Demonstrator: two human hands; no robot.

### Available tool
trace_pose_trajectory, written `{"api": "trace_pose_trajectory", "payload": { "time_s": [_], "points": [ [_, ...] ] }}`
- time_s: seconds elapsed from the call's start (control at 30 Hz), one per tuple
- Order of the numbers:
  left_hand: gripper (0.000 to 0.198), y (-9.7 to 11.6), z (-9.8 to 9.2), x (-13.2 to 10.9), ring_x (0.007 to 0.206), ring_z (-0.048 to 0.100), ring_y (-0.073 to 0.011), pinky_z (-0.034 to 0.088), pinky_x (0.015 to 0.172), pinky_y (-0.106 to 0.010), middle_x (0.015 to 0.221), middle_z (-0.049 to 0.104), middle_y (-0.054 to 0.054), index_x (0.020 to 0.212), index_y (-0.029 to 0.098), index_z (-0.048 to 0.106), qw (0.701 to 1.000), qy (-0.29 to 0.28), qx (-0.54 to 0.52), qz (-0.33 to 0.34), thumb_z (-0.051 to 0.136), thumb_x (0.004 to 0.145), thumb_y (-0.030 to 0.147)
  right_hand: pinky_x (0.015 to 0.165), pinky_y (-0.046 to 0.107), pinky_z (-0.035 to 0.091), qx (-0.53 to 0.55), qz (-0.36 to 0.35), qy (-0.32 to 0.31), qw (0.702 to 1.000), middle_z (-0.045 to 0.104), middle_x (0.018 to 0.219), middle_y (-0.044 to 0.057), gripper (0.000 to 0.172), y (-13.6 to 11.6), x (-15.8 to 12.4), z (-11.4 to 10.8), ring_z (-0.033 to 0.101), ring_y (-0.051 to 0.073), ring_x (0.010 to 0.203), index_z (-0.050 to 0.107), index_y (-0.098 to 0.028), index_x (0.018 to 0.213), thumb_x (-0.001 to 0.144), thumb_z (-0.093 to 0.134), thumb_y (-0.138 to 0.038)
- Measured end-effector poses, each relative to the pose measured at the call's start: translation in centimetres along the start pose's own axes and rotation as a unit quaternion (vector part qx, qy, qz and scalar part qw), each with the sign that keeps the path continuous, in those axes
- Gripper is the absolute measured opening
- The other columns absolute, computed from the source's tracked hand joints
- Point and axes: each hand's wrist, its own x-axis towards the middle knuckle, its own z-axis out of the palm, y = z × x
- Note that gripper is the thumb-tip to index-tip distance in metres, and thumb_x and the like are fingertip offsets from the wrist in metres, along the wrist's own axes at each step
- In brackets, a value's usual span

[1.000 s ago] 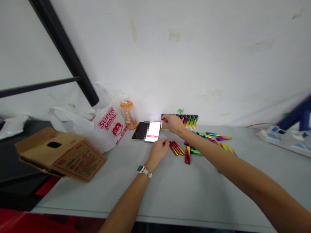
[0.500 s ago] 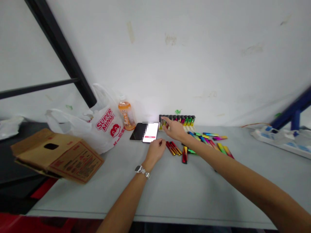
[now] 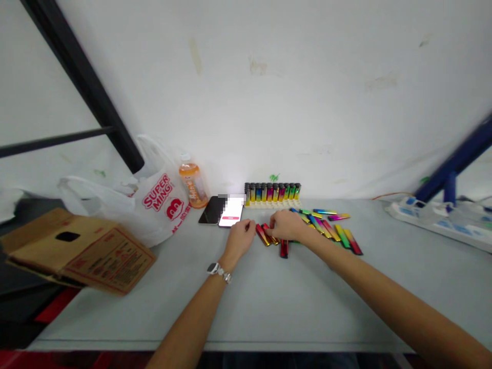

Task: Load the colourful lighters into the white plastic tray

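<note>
Several shiny multicoloured lighters point(image 3: 326, 228) lie scattered on the grey table point(image 3: 269, 302). A row of lighters stands upright in a pale tray point(image 3: 272, 193) against the wall. My right hand point(image 3: 286, 226) rests curled over red and gold lighters point(image 3: 265, 234) just left of the pile, fingers pinching at one. My left hand point(image 3: 240, 240), with a watch on its wrist, sits loosely closed right beside those same lighters; what it holds, if anything, is hidden.
Two phones point(image 3: 223, 210), one lit, lie left of the tray. An orange drink bottle point(image 3: 191, 185), a white plastic bag point(image 3: 154, 202) and a cardboard box point(image 3: 77, 248) sit at the left. A white power strip point(image 3: 434, 218) is at the far right.
My right hand has drawn back from the upright row in the tray down to the loose red lighters. My left hand has stayed near them. The view has shifted slightly right.
</note>
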Motion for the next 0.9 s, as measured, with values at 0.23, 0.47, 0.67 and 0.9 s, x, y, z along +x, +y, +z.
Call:
{"api": "trace_pose_trajectory", "payload": {
  "time_s": [0.23, 0.47, 0.67, 0.9],
  "points": [
    [0.031, -0.2, 0.0, 0.7, 0.048, 0.044, -0.0121, 0.028, 0.053, -0.024, 0.048, 0.047, 0.004, 0.065, 0.019, 0.053, 0.999, 0.038, -0.034, -0.018, 0.044, 0.087, 0.039, 0.060, 0.028, 0.044, 0.089, 0.049, 0.013, 0.995, 0.075, 0.081, 0.011, 0.028, 0.3, 0.7, 0.7, 0.068, 0.024, 0.074, 0.077, -0.019, 0.082, 0.075, 0.067, -0.045],
    [0.026, 3.0, -0.7, 2.5, 0.072, 0.060, -0.0152, 0.046, 0.070, -0.027, 0.077, 0.067, -0.004, 0.081, 0.016, 0.064, 0.992, 0.070, -0.083, 0.058, 0.054, 0.087, 0.039, 0.050, 0.022, 0.036, 0.350, 0.027, 0.172, 0.920, 0.064, 0.060, 0.001, 0.034, 1.2, -0.2, 1.2, 0.055, 0.013, 0.052, 0.068, -0.016, 0.087, 0.084, 0.060, -0.049],
    [0.031, 4.7, 2.1, 3.3, 0.087, 0.063, -0.0176, 0.050, 0.071, -0.026, 0.099, 0.068, -0.009, 0.092, 0.015, 0.069, 0.981, -0.013, -0.162, 0.107, 0.060, 0.086, 0.044, 0.047, 0.021, 0.034, 0.466, -0.013, 0.214, 0.859, 0.054, 0.052, -0.004, 0.034, 1.8, -1.8, 2.2, 0.047, 0.010, 0.047, 0.068, -0.014, 0.092, 0.085, 0.059, -0.045],
    [0.028, 4.2, 4.2, 1.5, 0.077, 0.059, -0.0120, 0.048, 0.070, -0.022, 0.083, 0.063, -0.002, 0.095, 0.018, 0.056, 0.957, 0.057, -0.256, 0.120, 0.049, 0.094, 0.046, 0.045, 0.021, 0.033, 0.539, -0.005, 0.218, 0.814, 0.053, 0.051, -0.004, 0.038, 2.1, -2.7, 3.0, 0.045, 0.010, 0.044, 0.066, -0.014, 0.090, 0.084, 0.059, -0.051]
  ]
}}
